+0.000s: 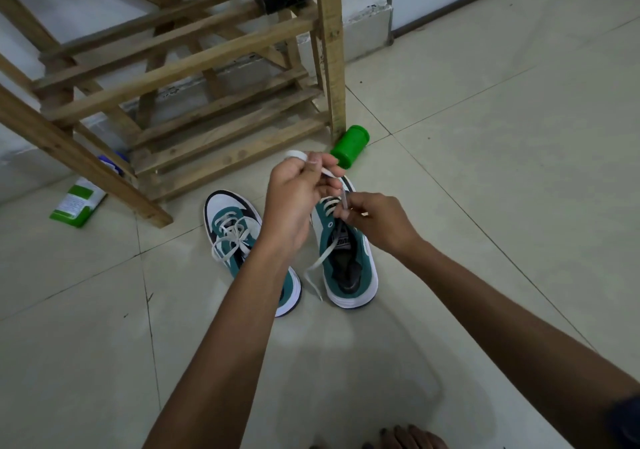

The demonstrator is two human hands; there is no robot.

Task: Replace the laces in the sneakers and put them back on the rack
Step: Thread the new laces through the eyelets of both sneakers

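**Lacing the right-hand sneaker, both hands on the lace**

Landmark: right sneaker (346,258), on the floor, toe pointing away toward the rack (194,102), long axis running near to far. Only its lower eyelets look laced; upper ones empty, tongue exposed. Lace (332,173) comes up from the eyelet area into both hands, above the sneaker's front half. Another loose end (313,275) trails down over the sneaker's near left side to the floor.

Right hand (377,223) is nearer the eyelets, just above the tongue, thumb and forefinger closed narrow, pinching the lace end, tip pointing down at the shoe. Left hand (294,199) sits higher, over the sneaker's left edge, fingers curled round the lace, holding slack up; a loop shows above its knuckles. Next move likely threads the right-hand end down into an empty eyelet directly below the fingers.

Left sneaker (242,240) lies just left of the right one, laced, bow tied. Green bottle (349,145) lies beyond the right sneaker's toe, by the rack leg. Green packet (78,204) well left of it
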